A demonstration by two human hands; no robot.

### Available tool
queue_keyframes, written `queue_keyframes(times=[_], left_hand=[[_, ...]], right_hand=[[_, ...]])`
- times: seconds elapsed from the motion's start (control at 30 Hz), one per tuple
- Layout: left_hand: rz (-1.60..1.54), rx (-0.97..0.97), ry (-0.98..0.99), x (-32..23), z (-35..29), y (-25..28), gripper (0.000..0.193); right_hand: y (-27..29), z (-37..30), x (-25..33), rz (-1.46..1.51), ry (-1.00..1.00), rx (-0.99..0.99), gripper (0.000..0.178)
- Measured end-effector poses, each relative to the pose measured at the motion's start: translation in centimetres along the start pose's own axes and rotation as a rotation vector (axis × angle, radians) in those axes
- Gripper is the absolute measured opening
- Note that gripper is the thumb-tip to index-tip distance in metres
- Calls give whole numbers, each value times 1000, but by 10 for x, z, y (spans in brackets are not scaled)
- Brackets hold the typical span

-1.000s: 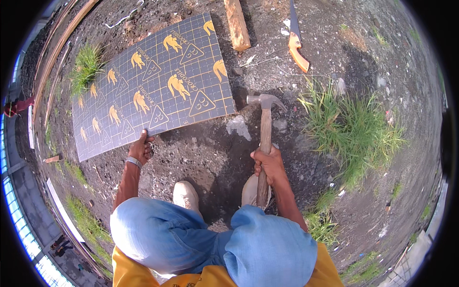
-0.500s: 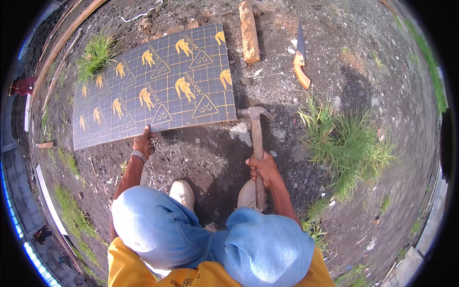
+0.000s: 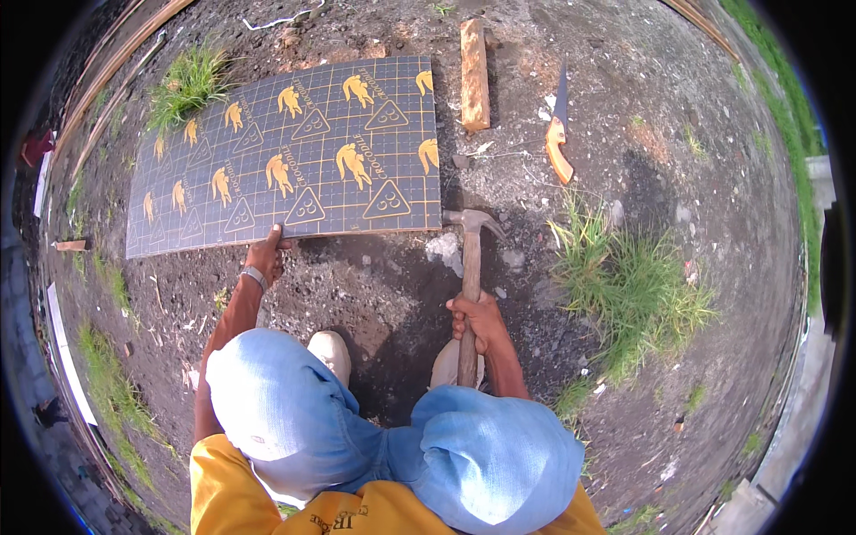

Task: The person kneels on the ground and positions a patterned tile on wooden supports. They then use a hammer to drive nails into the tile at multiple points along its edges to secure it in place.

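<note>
A dark panel (image 3: 325, 209), printed with yellow grid lines and animal figures, lies in front of me. My left hand (image 3: 267, 254) is closed on its near edge, thumb on top and the other fingers underneath. The claw hammer (image 3: 470, 259) has a worn wooden handle and a grey metal head. My right hand (image 3: 480, 319) wraps round that handle, well below the head. The hammer's face is at the panel's right edge, close to the near right corner; whether they touch is hard to tell.
Beyond the panel lie a wooden block (image 3: 474, 76) and a handsaw (image 3: 556, 143) with an orange handle. Grass tufts grow at right (image 3: 633, 285) and beside the panel's far left (image 3: 189, 89). Pale stones (image 3: 446, 252) dot the dark soil near the hammer.
The whole view has shifted and turned slightly. Both hands keep their grips, and the hammer head stays beside the panel's right edge.
</note>
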State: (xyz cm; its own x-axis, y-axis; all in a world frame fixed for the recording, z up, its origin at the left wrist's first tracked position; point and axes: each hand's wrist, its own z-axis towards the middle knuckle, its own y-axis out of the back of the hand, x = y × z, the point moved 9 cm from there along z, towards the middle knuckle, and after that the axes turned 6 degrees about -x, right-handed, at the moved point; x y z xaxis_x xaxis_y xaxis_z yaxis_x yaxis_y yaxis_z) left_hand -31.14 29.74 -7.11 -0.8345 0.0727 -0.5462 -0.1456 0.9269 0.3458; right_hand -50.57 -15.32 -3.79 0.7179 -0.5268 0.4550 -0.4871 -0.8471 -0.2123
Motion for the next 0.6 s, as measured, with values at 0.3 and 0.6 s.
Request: queue_keyframes(times=[0.3,0.6], left_hand=[[-14,57,-49,0,-1,2,55],[-96,48,-20,25,1,63,45]], right_hand=[[50,-10,5,6,110,-179,23],[90,-23,11,-186,187,-277,24]])
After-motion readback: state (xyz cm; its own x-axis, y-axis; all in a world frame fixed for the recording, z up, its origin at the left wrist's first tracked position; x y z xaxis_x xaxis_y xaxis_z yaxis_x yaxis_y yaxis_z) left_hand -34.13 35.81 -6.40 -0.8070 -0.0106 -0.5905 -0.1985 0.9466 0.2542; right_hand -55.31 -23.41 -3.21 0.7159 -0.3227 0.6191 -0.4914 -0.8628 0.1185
